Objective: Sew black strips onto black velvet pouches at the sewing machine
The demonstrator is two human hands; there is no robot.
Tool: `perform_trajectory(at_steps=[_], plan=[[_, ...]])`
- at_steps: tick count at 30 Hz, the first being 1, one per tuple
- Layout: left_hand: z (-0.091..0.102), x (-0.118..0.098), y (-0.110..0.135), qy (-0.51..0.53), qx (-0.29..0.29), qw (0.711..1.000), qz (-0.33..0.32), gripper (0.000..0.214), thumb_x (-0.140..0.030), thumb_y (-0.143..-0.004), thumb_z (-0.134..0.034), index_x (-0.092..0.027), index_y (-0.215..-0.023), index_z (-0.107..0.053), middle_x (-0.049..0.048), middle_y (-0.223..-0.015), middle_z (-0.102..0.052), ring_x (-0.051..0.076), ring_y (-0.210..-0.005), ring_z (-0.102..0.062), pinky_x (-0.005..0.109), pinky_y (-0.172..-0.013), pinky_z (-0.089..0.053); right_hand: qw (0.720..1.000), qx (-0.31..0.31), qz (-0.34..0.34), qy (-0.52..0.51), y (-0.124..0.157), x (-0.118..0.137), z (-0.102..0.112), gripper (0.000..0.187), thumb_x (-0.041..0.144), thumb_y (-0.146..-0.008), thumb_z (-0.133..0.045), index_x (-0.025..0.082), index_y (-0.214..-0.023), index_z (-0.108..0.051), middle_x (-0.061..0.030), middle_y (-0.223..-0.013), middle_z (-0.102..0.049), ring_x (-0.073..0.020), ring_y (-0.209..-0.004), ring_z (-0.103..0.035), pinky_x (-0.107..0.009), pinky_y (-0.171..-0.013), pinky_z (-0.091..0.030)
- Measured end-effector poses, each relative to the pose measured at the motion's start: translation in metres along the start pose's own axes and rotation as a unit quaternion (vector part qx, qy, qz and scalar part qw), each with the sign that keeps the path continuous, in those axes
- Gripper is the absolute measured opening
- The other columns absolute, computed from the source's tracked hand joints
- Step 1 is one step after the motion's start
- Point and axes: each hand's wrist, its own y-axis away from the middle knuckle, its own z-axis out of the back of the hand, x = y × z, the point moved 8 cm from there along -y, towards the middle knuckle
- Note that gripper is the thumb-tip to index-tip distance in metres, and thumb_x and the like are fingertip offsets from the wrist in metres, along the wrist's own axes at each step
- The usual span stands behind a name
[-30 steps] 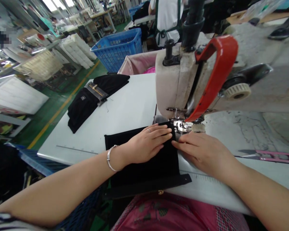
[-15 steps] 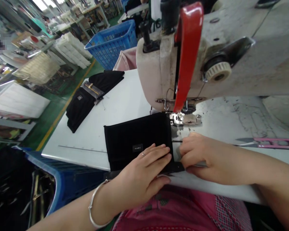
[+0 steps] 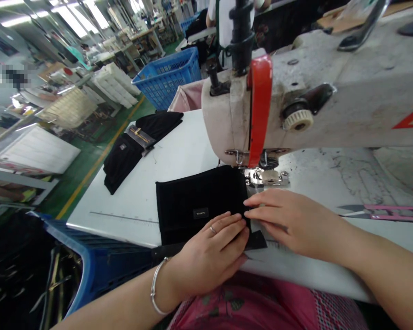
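Observation:
A black fabric piece [image 3: 179, 201] with a small dark label [image 3: 201, 213] lies flat on the sewing table, its upper right corner by the presser foot [image 3: 266, 177]. My left hand [image 3: 220, 252] rests flat on its lower right part, fingers stretched out. Along the right edge of the fabric, the fingertips of my right hand [image 3: 289, 220] touch down, fingers extended and slightly apart. A black strip [image 3: 258, 240] runs along the lower edge, partly hidden under my left hand. The sewing machine head [image 3: 223, 119] stands just above, with a red lever cover [image 3: 260, 110].
Pink-handled thread snips [image 3: 392, 211] lie to the right. A black fabric stack with a zipper piece [image 3: 141, 137] sits at the table's far left. Below left stands a blue crate [image 3: 86, 261] of dark pieces; another blue basket [image 3: 168, 75] is behind. A person [image 3: 223, 27] stands beyond.
My right hand has uncurled its fingers and shifted left onto the fabric's edge. My left hand stays on the fabric. The view has tilted up slightly.

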Motion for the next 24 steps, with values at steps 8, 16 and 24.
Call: perform_trajectory(at_steps=[8,16,24], plan=[[0.000,0.035,-0.016,0.038,-0.012,0.999,-0.029,0.035,-0.026,-0.095,-0.050,-0.009,-0.125,-0.055,0.0122,-0.128,-0.060,0.021,-0.128,-0.050,0.038,-0.116,-0.040,0.999,-0.029,0.019,0.034,-0.001,-0.004,-0.002,0.031,0.010,-0.087,-0.052,0.020,-0.113,-0.067,-0.0069,-0.121,-0.065,-0.0224,-0.108,-0.059,-0.044,-0.094,-0.050],[0.003,0.066,-0.034,0.048,-0.051,0.995,-0.076,0.031,-0.025,-0.094,-0.051,-0.010,-0.120,-0.059,0.0134,-0.123,-0.063,0.021,-0.126,-0.053,0.038,-0.111,-0.045,0.997,-0.031,-0.018,0.074,-0.006,-0.013,-0.003,0.038,0.008,-0.087,-0.049,0.019,-0.122,-0.060,-0.0088,-0.123,-0.062,-0.0238,-0.110,-0.058,-0.046,-0.094,-0.050],[0.002,0.092,-0.052,0.044,-0.062,0.994,-0.076,0.028,-0.027,-0.095,-0.051,-0.015,-0.117,-0.061,0.0103,-0.120,-0.065,0.021,-0.121,-0.057,0.041,-0.107,-0.048,0.984,-0.014,-0.114,0.133,-0.009,-0.028,-0.005,0.046,0.012,-0.085,-0.050,0.018,-0.131,-0.054,-0.0102,-0.115,-0.061,-0.0256,-0.097,-0.061,-0.041,-0.081,-0.052]])
